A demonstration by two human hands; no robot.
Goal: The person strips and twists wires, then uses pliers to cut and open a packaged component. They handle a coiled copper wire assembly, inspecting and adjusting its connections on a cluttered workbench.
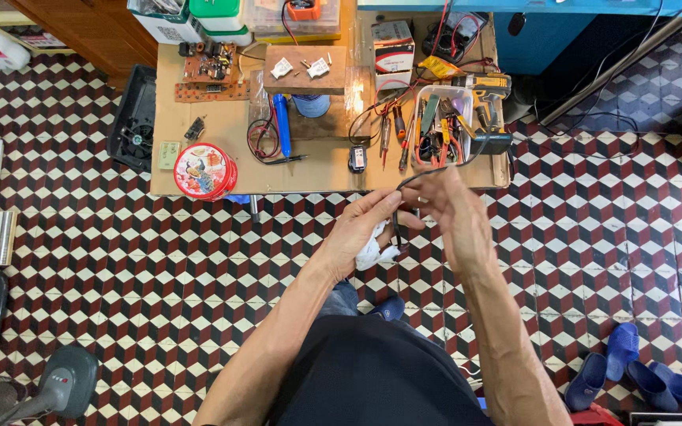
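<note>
My left hand (361, 229) and my right hand (451, 209) are raised together in front of the table's near edge. Both pinch a thin black cable (420, 178) that loops up between them and runs toward the black block (489, 143) at the table's right edge. A crumpled white cloth (374, 252) sits in my left palm, under the fingers. My right fingers close on the cable near its upper bend.
The cardboard-topped table (309, 170) carries a round red tin (205, 170), a blue-handled tool (282, 125), a clear tray of hand tools (436, 126), a yellow drill (479, 85) and circuit boards (211, 67). A black fan unit (132, 118) stands at its left. Blue slippers (633, 371) lie on the patterned floor.
</note>
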